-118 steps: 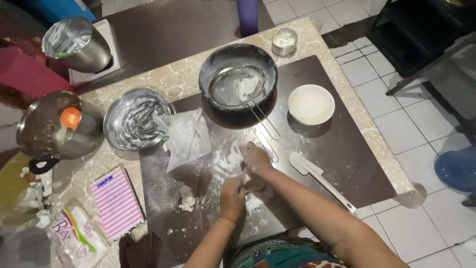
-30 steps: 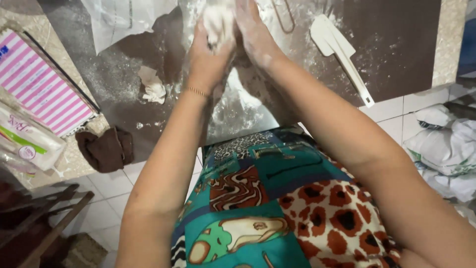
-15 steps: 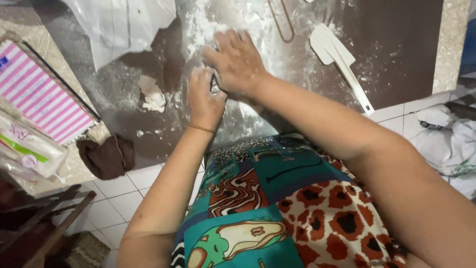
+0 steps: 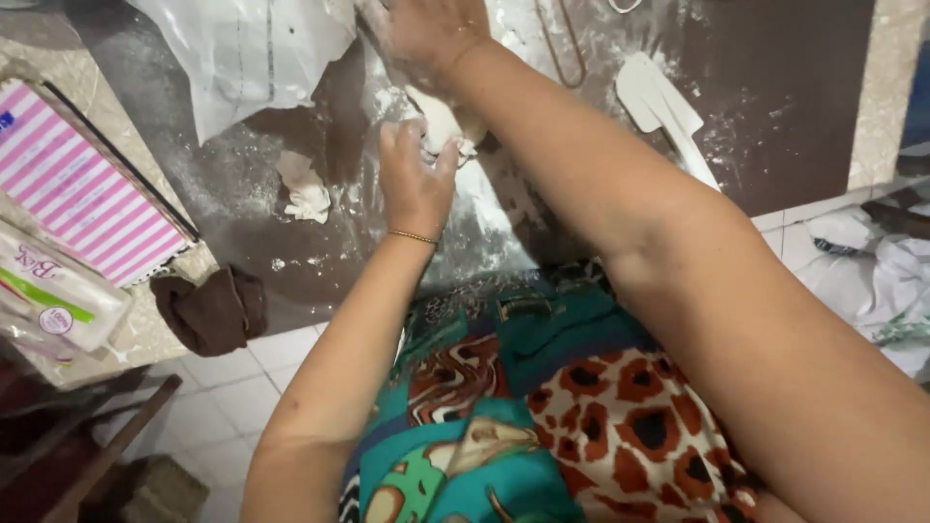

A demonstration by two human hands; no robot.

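Kneading at a dark brown mat point(image 4: 775, 107) dusted with flour: left hand point(image 4: 415, 179) curls loosely against the near side of a white dough lump point(image 4: 441, 121), fingers half closed on it. Right hand point(image 4: 421, 34) presses flat on the dough's far end, palm down, fingers hidden at the frame edge. White spatula point(image 4: 659, 102) lies right, a dough scrap point(image 4: 305, 194) left, a clear plastic bag point(image 4: 252, 58) far left. Speckled stone countertop point(image 4: 886, 87) under the mat; pink striped box point(image 4: 82, 199), brown cloth point(image 4: 208, 310) near left edge. White floor tiles point(image 4: 242, 387) below.
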